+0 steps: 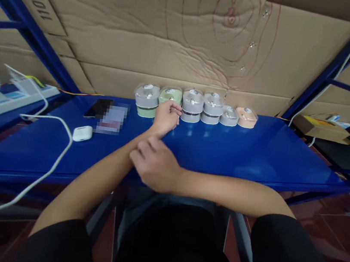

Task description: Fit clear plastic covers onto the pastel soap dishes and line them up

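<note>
My left hand [166, 119] is raised over the blue table, palm turned to the side. Its fingers are loosely bent and hold nothing. Across the left forearm rests my right hand [157, 163], its fingers curled against the skin near the wrist; no object shows in it. Just beyond the left hand is a green lidded container [175, 94], partly hidden by it. To its left, a grey container [147, 97] sits on a green one. On the right are two stacks of grey containers [192, 104], then a single grey container [229, 116] and a peach container [246, 117].
A white earbud case [82, 133], a dark phone [98, 108] and a blurred-out item [112, 118] lie on the table [223, 155] at left. A white cable [57, 158] crosses the left side near a power strip [13, 101]. Cardboard [123, 54] walls the back.
</note>
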A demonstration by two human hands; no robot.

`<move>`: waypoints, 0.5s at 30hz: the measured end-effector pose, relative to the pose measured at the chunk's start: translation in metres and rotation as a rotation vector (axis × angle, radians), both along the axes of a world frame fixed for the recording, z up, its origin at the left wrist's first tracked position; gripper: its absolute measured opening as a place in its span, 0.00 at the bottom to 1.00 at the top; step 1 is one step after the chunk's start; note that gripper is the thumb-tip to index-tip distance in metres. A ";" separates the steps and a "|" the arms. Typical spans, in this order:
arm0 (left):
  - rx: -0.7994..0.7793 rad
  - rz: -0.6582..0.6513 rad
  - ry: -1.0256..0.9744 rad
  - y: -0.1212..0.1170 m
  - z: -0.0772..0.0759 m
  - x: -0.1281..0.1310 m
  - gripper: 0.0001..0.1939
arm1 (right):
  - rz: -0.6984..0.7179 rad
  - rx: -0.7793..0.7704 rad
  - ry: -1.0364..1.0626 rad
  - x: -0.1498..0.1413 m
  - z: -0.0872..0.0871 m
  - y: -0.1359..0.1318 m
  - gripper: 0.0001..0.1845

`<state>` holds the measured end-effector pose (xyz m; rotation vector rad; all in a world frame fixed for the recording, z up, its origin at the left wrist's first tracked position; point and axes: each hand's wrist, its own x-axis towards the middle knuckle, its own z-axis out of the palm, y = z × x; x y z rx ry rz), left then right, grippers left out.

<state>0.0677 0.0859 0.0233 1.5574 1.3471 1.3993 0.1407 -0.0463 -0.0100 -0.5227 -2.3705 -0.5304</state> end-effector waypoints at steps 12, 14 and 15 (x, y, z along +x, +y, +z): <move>0.072 0.023 0.244 0.003 -0.010 -0.002 0.13 | 0.014 -0.150 0.019 -0.002 -0.004 -0.006 0.13; 0.036 0.047 0.235 0.007 -0.009 -0.006 0.12 | 0.144 -0.217 -0.009 0.007 0.001 -0.003 0.09; 0.042 0.054 0.253 0.008 -0.009 -0.009 0.12 | 0.166 -0.242 0.013 0.015 0.007 0.003 0.09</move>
